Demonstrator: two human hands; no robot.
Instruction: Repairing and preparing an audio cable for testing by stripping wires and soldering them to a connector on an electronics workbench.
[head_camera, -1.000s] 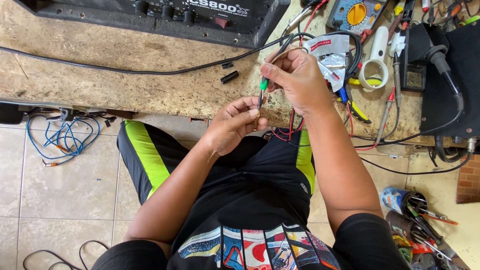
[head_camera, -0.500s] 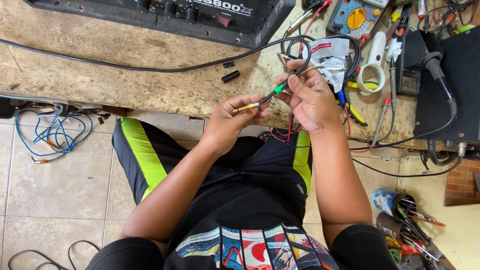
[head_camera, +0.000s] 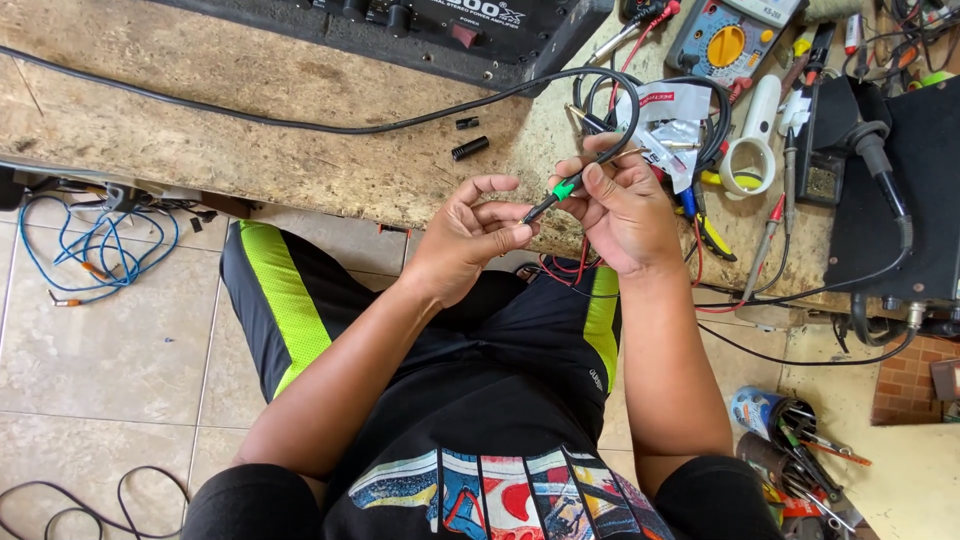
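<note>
Green-collared black cable plug sits pinched between the right hand, whose fingertips grip its cable end, and the left hand, whose thumb and forefinger close on its tip, just over the worn wooden bench edge. Beyond lie a small black cylindrical sleeve and a black amplifier. Fingers so close together could let the small plug slip and drop toward the lap.

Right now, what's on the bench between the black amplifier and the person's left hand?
In the head view, between the amplifier and the left hand lie a black cable and two small black sleeves on the worn benchtop.
</note>
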